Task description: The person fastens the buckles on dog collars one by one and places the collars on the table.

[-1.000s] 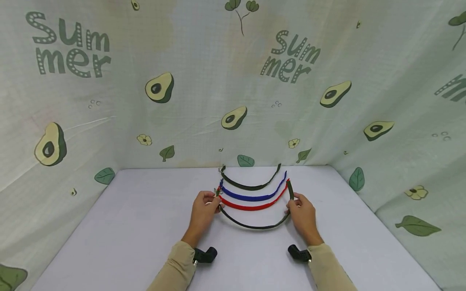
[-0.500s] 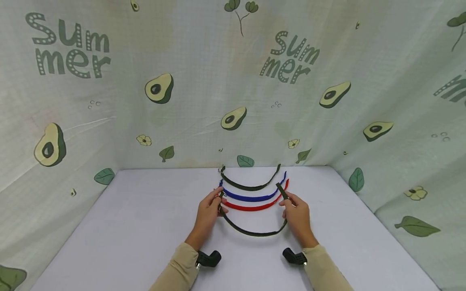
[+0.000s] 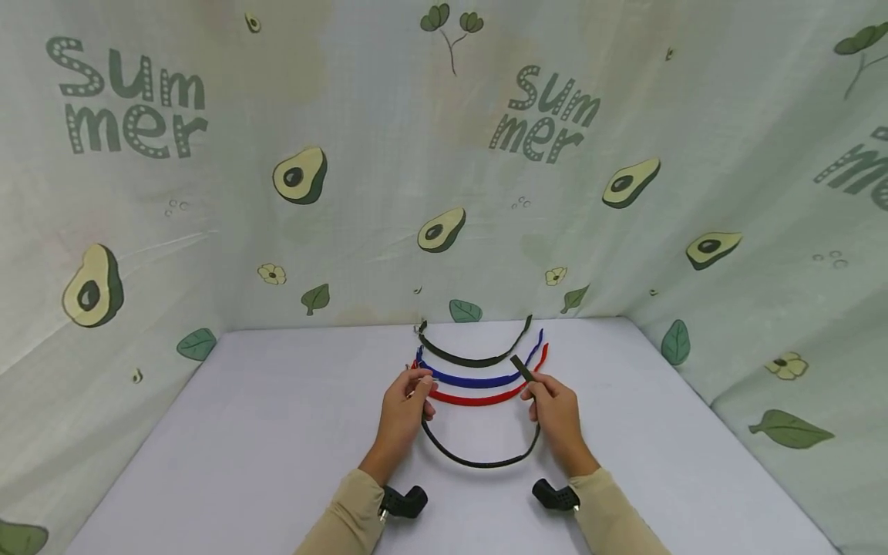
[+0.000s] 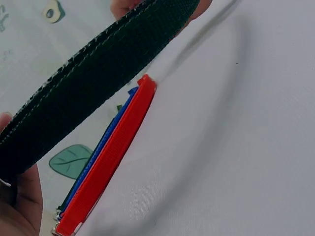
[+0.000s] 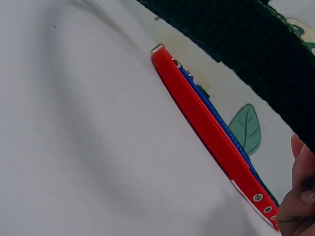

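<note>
A person's left hand (image 3: 401, 408) and right hand (image 3: 558, 416) grip a dark green strap (image 3: 479, 465) near its two ends, held above a white surface (image 3: 277, 447). The fingers of each hand are closed around the webbing; a short, flat tip juts up past those of the right. Between the hands the strap sags in a curve toward the near edge, its soft shadow cast on the surface. Just beyond lie a red strap (image 3: 479, 401), with metal-ringed holes at its right end, a blue strap (image 3: 479, 383) and a second dark green strap (image 3: 475, 362), the last nearest the far edge, all bowed the same way. Tan sleeves (image 3: 343, 512) cover the forearms, with a black device (image 3: 405, 502) at each wrist. Pale cloth (image 3: 375, 154) printed with avocados, leaves and "Summer" lettering rises behind the far edge and along both sides.
</note>
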